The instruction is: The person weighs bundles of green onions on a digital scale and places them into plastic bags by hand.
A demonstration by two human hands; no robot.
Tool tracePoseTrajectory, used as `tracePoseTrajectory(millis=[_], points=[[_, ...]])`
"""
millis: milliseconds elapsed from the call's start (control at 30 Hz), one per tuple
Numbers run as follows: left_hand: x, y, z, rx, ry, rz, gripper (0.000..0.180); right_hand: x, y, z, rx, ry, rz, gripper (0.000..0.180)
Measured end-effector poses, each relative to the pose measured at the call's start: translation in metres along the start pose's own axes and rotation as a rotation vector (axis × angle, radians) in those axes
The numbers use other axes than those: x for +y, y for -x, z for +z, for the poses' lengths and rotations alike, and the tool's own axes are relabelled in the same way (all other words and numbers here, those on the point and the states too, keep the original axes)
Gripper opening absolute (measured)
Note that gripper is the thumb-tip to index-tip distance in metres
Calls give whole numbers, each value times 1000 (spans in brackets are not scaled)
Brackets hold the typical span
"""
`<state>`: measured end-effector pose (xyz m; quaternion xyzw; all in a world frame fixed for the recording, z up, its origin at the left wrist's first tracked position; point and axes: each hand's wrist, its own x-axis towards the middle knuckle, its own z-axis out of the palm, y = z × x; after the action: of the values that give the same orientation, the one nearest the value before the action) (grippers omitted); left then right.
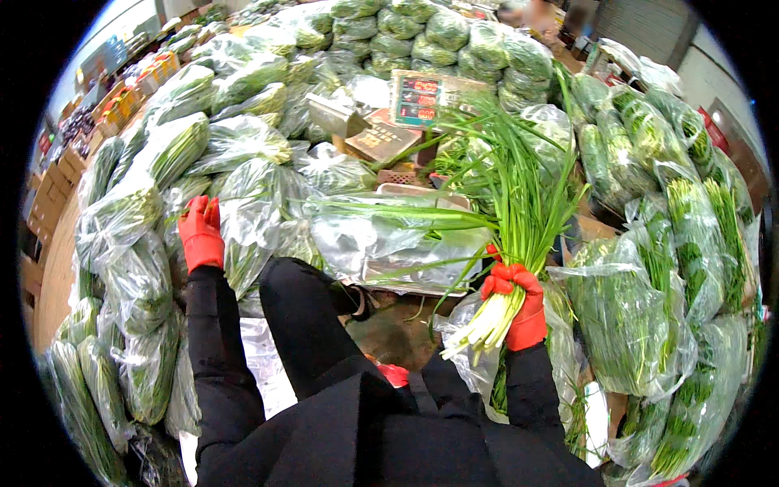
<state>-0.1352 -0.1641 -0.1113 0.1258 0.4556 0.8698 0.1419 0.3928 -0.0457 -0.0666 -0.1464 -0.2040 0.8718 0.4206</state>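
My right hand (519, 302), in a red glove, is wrapped round a bunch of spring onions (531, 191) near the white stems. Long green leaves fan up and away, and several stray leaves trail left over the middle. The pale stem ends point down toward my lap. My left hand (201, 234), also red-gloved, is raised over plastic-bagged greens (258, 203) on the left. Its fingers are bent together; a thin green strand shows beside them, but what they hold is unclear. Between the hands lies a metal tray (414, 272) partly under clear plastic film (349, 235).
Bagged greens (130, 284) are heaped along the left, with more bags (633, 308) on the right and a tall stack (398, 36) behind. A scale (334, 118) and printed cardboard box (430, 97) stand beyond the tray. My bent knee (300, 308) is close to the tray.
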Motion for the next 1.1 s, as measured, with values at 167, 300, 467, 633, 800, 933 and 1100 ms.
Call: tracePoseTrajectory(millis=[167,300,467,633,800,933,1100], points=[[-24,89,82,-255,-297,-89,36,-16,-3,-17,-129,65,-73,61],[-29,187,147,-830,-472,47,60,-16,7,-5,-116,22,-56,63],[-31,262,212,-1244,-596,442,84,-4,24,4,-90,47,1,59],[-66,298,220,-1392,-611,-50,39,10,34,9,4,192,2,53],[-77,313,191,-1535,-763,122,23,-28,30,-39,59,125,-85,26],[-89,316,140,-1839,-967,219,28,-53,1,-56,76,99,-65,20],[-116,312,75,-2254,-1474,186,25,-103,-12,-41,44,255,-276,45]])
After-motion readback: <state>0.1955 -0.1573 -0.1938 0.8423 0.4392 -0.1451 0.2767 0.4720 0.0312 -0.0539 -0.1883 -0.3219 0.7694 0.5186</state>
